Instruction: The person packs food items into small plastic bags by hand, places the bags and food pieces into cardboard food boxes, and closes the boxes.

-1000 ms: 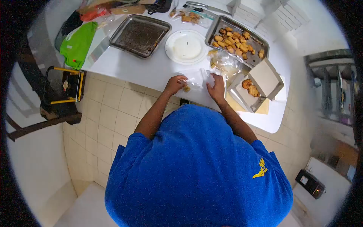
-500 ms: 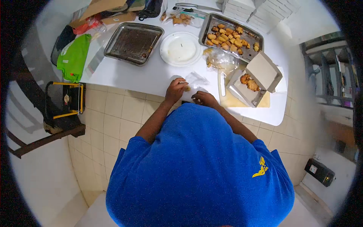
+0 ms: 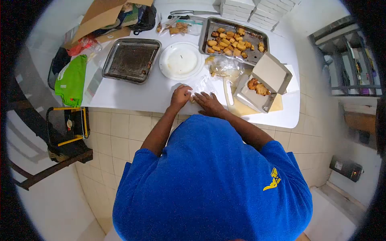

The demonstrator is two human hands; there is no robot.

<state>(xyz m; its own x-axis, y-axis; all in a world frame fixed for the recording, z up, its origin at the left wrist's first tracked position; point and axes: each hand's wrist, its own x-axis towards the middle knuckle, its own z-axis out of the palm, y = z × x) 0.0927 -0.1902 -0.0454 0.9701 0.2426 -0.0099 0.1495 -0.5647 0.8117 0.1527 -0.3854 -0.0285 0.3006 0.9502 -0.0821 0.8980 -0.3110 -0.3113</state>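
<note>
Lying near the counter's (image 3: 128,95) front edge in the head view, the clear plastic bag (image 3: 205,84) has the right hand (image 3: 209,104) spread over its near end, apparently pressing it flat. The left hand (image 3: 181,97) curls beside, seemingly steadying it; I cannot tell its grip. The open carton (image 3: 275,73) stands close, likely for reach.

Two hands, left hand (image 3: 181,95) and right hand (image 3: 208,104). At the fingers (image 3: 203,97), one small clear bag (image 3: 206,84). Just ahead, one visible plate (image 3: 181,61). Ahead to their left, one dark tray (image 3: 128,60) and one green cloth (image 3: 71,82). Ahead to their right, one food tray (image 3: 258,38), its chunks (image 3: 227,43) too heaped to count, and one larger clear bag (image 3: 226,69). Right of them, one board (image 3: 243,110) and one open box (image 3: 274,73), two browned pieces (image 3: 262,89) inside. Farthest ahead, two stacks of white boxes (image 3: 237,11).
</note>
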